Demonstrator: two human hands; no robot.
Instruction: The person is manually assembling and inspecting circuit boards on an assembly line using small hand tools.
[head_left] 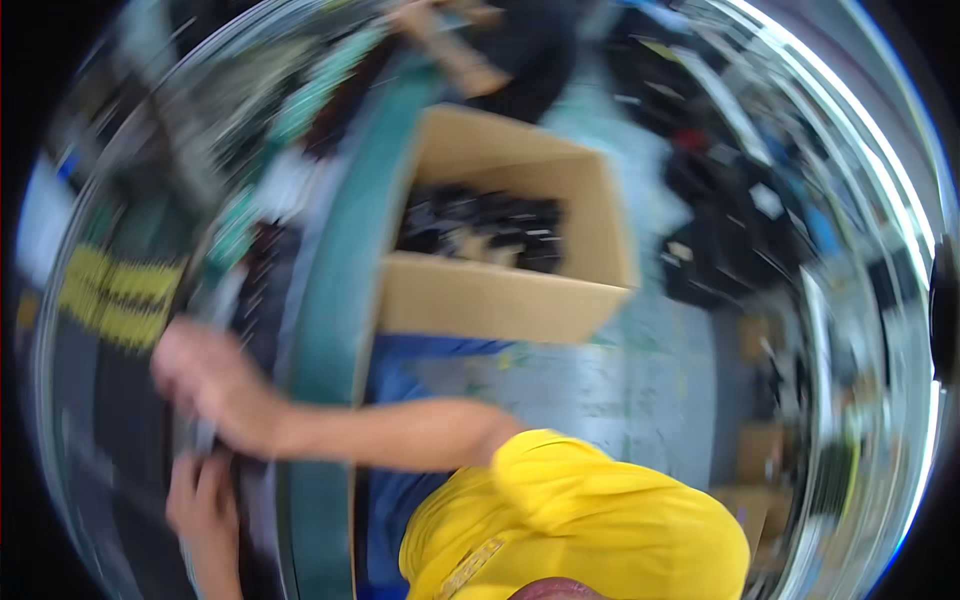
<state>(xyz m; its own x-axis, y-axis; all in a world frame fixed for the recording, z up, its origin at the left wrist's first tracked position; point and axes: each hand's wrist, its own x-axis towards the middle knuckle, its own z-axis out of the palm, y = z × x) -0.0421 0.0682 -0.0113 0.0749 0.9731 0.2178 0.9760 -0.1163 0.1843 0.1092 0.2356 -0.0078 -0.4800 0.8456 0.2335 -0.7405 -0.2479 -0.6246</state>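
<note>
My right hand (215, 385) is stretched out to the left over a dark strip of the work line, the bare forearm crossing a green edge. Its fingers are smeared by motion, so whether they hold anything cannot be made out. Just below it lies my left hand (205, 500), fingers slightly bent and apart, with no object visible in them. Close to both hands runs a row of dark parts (265, 280), too blurred to name. A yellow-and-black marked patch (120, 295) is beyond my right hand.
An open cardboard box (500, 300) holding several black pieces (480, 225) stands beside the green edge (335, 260). Another person's arm (450, 50) shows at the top. Dark bundles (735, 225) and smaller cartons (765, 450) sit to the right.
</note>
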